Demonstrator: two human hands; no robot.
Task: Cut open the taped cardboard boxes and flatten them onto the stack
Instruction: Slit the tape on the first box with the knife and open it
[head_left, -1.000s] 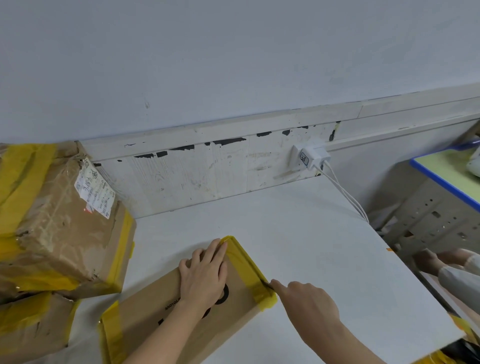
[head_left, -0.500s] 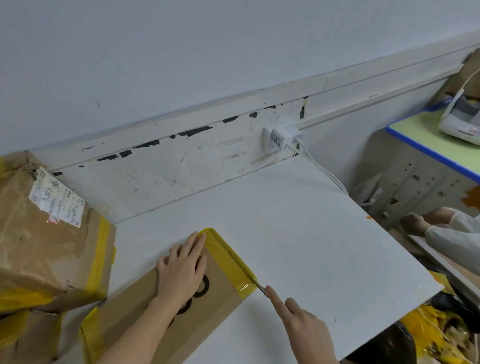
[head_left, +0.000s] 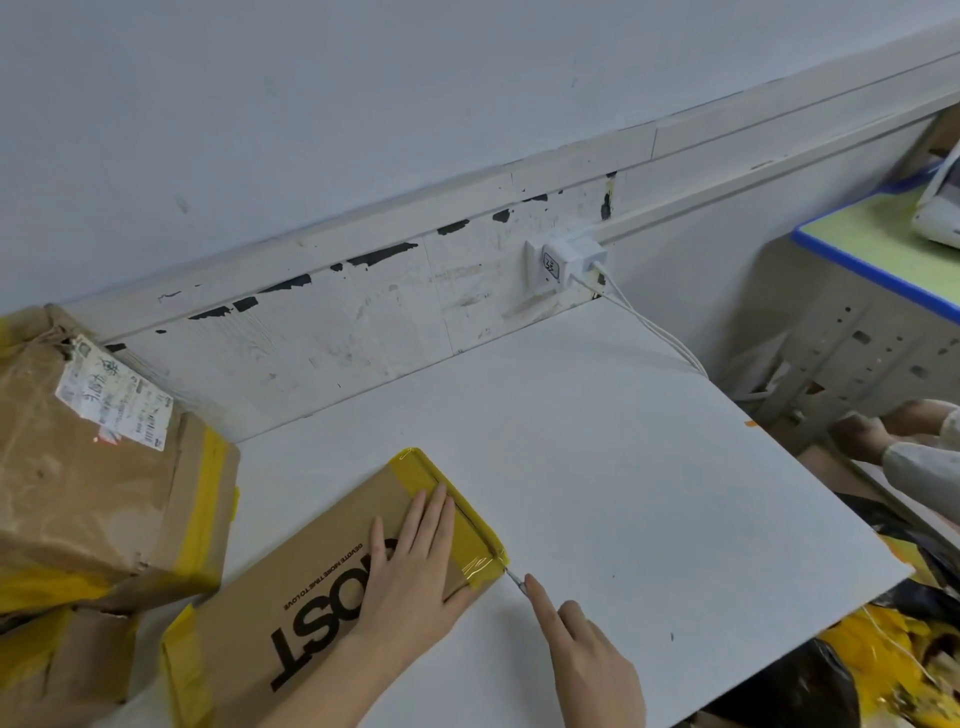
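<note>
Your left hand (head_left: 410, 566) lies flat, fingers straight, on the printed box (head_left: 322, 592) at the table's (head_left: 597, 467) near edge, while your right hand (head_left: 582, 654) grips a thin blade (head_left: 514, 578) at its yellow-taped (head_left: 467, 519) right end (likely light, stiff cardboard, so press near the seam).

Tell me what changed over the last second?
The right hand drew its small blade along the yellow tape back to the flat box's near corner. The left hand slid slightly nearer, still pressing the box flat. The box stayed put.
</note>
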